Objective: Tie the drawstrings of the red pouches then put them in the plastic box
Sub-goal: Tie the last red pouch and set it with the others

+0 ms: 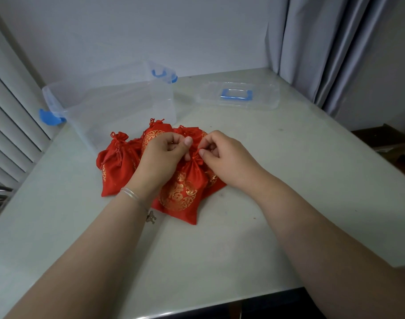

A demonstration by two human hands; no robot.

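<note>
The tabletop [254, 180] carries everything for this task, and nothing has gone into its place yet. The plastic box [118, 104] stands open at the far left of it, and through its clear walls I see no pouch inside; its lid [238, 95] lies flat, well apart to the right. Just in front of the box the red pouches [151, 162] lie together in a small heap, touching and partly covering each other. The one at the left [116, 166] has its neck gathered and looks tied already, and two more behind the hands also seem closed, though I cannot tell if they are knotted. The nearest pouch [180, 194] is the one in work, so I judge the tying is in its later part and all the placing is left. Both forearms reach forward from the near edge and meet over this pouch. The left hand [164, 155] and the right hand [222, 155] each have curled fingers that pinch the thin drawstring [195, 153] at the gathered neck, thumbs facing each other, close together.
</note>
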